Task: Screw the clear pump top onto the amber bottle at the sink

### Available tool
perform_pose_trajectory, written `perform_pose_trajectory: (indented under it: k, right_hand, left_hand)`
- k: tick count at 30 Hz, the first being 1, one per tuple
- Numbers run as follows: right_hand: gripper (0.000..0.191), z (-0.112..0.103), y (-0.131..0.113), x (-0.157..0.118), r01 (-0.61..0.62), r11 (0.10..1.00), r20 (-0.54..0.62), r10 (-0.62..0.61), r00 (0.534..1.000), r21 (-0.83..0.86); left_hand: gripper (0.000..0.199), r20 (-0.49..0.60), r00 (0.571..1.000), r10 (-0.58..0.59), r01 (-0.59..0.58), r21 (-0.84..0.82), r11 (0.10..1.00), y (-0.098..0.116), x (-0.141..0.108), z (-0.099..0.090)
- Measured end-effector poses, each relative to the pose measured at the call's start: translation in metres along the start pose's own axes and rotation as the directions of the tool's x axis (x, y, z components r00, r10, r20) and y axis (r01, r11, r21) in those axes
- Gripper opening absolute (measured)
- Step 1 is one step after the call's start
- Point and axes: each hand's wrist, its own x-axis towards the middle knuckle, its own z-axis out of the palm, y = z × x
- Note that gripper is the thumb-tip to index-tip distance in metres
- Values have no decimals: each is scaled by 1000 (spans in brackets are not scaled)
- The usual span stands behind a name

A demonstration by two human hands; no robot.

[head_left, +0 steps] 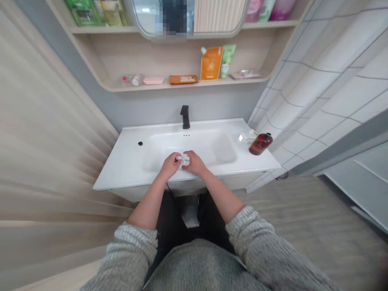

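A small white and clear object [184,159] is between my two hands, over the front edge of the white sink basin [194,141]. My left hand [170,165] pinches its left side with closed fingers. Wrapped round its right side is my right hand [194,163]. What the object is cannot be made out. The black faucet [185,117] stands behind the basin, beyond both hands. On the counter to the right, a brown bottle [261,144] leans at a tilt beside a clear and white item [247,136].
Above the sink, a shelf [157,86] holds an orange pouch [211,63], a green tube [227,60], a flat orange packet [183,79] and a pink soap box [153,81]. A mirror [216,16] hangs over it. Beige curtain [45,121] at left, tiled wall [327,81] at right.
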Motion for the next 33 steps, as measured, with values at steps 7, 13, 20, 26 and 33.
perform_pose_trajectory:
  k: [7, 13, 20, 26, 33]
  right_hand:
    - [71, -1, 1, 0, -7, 1000, 19, 7, 1000, -5]
    - [76, -4, 3, 0, -39, 976, 32, 33, 999, 213]
    - [72, -12, 4, 3, -134, 879, 91, 103, 990, 458]
    - [79, -9, 3, 4, -140, 817, 1, 169, 986, 559]
    - [64, -5, 3, 4, -93, 889, 98, 54, 994, 449]
  left_hand:
    - [22, -18, 993, -115, 114, -49, 992, 0, 3, -2]
    - [25, -11, 996, -88, 85, -143, 986, 0, 0, -7]
    - [28, -51, 999, -11, 3, -155, 988, 3, -2, -9]
    - [71, 14, 999, -35, 38, -384, 923, -6, 3, -6]
    - [65, 134, 991, -26, 92, -513, 854, -9, 1, -9]
